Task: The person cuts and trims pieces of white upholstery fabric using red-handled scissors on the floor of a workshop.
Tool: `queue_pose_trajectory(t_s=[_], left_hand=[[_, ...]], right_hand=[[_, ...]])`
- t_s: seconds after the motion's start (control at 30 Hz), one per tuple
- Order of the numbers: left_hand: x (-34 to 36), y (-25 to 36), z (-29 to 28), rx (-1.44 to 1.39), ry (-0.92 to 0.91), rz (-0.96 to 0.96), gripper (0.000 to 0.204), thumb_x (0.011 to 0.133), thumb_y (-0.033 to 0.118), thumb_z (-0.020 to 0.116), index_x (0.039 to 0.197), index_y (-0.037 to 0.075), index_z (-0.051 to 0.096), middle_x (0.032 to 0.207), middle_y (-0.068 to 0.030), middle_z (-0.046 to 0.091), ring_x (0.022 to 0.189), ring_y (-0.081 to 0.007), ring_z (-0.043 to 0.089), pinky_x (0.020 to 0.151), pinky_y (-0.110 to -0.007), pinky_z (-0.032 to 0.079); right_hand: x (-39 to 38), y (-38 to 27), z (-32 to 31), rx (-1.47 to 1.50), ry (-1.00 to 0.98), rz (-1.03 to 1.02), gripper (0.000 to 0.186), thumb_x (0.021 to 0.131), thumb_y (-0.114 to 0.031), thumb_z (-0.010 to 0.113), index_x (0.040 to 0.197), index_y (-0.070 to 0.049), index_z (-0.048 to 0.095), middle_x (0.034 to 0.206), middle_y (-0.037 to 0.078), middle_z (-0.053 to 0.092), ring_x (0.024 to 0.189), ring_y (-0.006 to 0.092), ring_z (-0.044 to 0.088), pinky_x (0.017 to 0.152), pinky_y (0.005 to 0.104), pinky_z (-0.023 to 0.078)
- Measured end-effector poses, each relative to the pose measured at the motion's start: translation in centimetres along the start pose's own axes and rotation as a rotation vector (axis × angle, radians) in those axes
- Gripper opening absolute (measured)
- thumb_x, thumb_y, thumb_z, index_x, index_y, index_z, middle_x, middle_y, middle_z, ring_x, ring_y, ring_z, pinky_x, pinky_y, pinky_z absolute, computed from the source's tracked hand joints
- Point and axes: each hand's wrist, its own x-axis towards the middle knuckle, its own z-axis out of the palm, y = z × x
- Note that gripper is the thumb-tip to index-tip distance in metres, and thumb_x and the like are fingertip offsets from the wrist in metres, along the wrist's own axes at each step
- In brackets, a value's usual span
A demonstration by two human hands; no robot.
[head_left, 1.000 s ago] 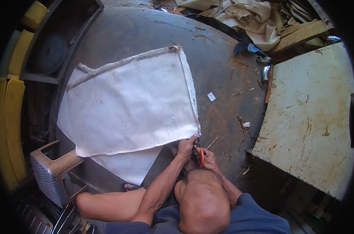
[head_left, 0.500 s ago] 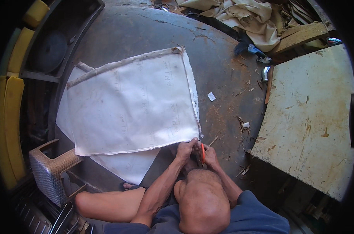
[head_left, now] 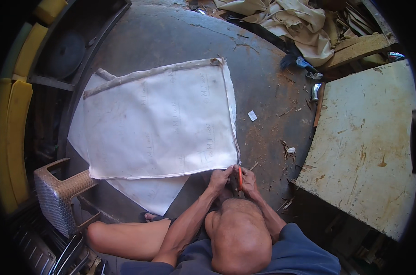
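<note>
A white fabric cover with a seamed edge and a greyish strip along its far side lies flat on the floor. Beneath it, another white piece sticks out toward me. My left hand pinches the cover's near right corner, thumb and fingers closed. Right beside it, my right hand is closed around orange-handled scissors. Their narrow dark blades point away from me along the cover's right edge. My fingers partly hide the corner, so I cannot tell whether the blades are closed on the cloth.
A woven-patterned stool stands at the left, near yellow foam pads and a dark metal frame. A stained pale board is at the right. Beige cloth lies heaped at the far right. Wood debris and a paper scrap dot the floor.
The view has shifted slightly. Both hands stay at the cover's near right corner, with the scissors now more upright in the right hand and their blades lying along the edge.
</note>
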Motion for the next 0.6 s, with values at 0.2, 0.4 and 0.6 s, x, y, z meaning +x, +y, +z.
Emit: queue_pose_trajectory(t_s=[0.2, 0.4, 0.6], left_hand=[[-0.8, 0.8, -0.3, -0.129, -0.066, -0.027, 0.030, 0.092, 0.031, 0.068, 0.077, 0.005, 0.066, 0.065, 0.0030, 0.054, 0.053, -0.0072, 0.045, 0.049, -0.025, 0.034], [-0.8, -0.1, -0.3, -0.103, -0.066, -0.035, 0.026, 0.092, 0.027, 0.068, 0.079, 0.005, 0.066, 0.066, 0.0029, 0.054, 0.054, -0.0074, 0.044, 0.049, -0.025, 0.034], [-1.7, 1.0, -0.3, -0.099, -0.094, -0.091, 0.022, 0.092, 0.025, 0.067, 0.083, 0.005, 0.067, 0.067, 0.0024, 0.052, 0.057, -0.0084, 0.044, 0.053, -0.025, 0.034]], right_hand=[[-0.5, -3.0, 0.1, 0.040, -0.044, 0.008, 0.051, 0.093, -0.054, 0.060, 0.094, -0.004, 0.068, 0.078, -0.001, 0.063, 0.069, 0.0073, 0.055, 0.059, 0.0239, 0.043], [1.2, -0.5, 0.0, 0.013, -0.006, -0.044, 0.050, 0.093, -0.056, 0.058, 0.085, -0.007, 0.065, 0.066, -0.003, 0.056, 0.058, 0.0068, 0.047, 0.050, 0.0236, 0.036], [1.9, -1.6, -0.3, -0.135, 0.049, -0.067, 0.054, 0.092, -0.059, 0.059, 0.084, -0.006, 0.065, 0.064, -0.004, 0.053, 0.057, 0.0068, 0.046, 0.050, 0.0255, 0.035]])
